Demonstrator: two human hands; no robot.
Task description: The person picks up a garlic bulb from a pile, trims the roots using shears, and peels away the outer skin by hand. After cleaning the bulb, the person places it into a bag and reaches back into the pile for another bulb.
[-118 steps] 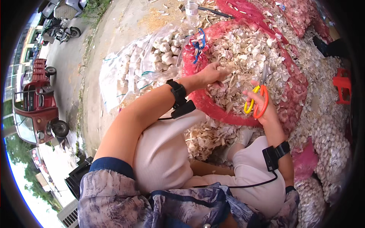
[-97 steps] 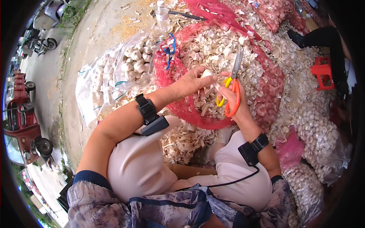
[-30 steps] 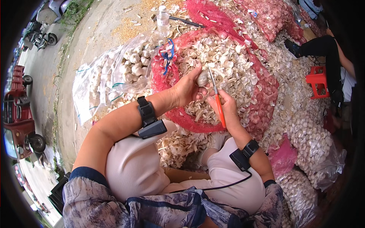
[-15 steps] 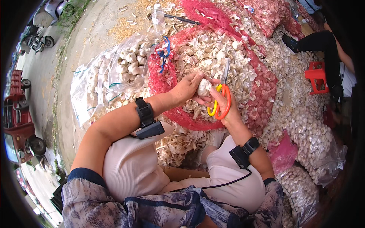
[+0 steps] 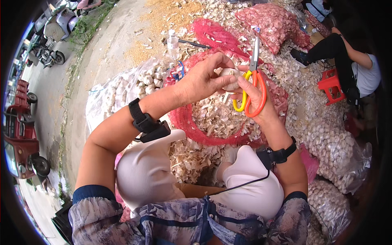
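1. Left hand: raised in front of the body, over the red mesh sack. Thumb and curled index finger pinch a whitish garlic bulb from its left side; the lower fingers are partly hidden, so their exact posture cannot be told.
2. Right hand: just beside the left, fingers folded around the handles of a pair of scissors. Thumb tip presses against the right side of the bulb. Which fingers pass through the loops cannot be told.
3. Scissors: one handle loop yellow, the other orange. Blades lie together, pointing away from the person, well clear of the bulb.
4. Garlic bulb position: between the two hands, touched by both, above the sack.
5. Sack: mouth lies open, papery garlic skins inside; more skins lie heaped between the knees.
6. Left of sack: clear plastic bag containing whole bulbs. Beyond it stand a clear water bottle and, next to that, a dark rod.
7. Right side: red plastic stool near a seated co-worker; full sacks of garlic lie nearer the person.
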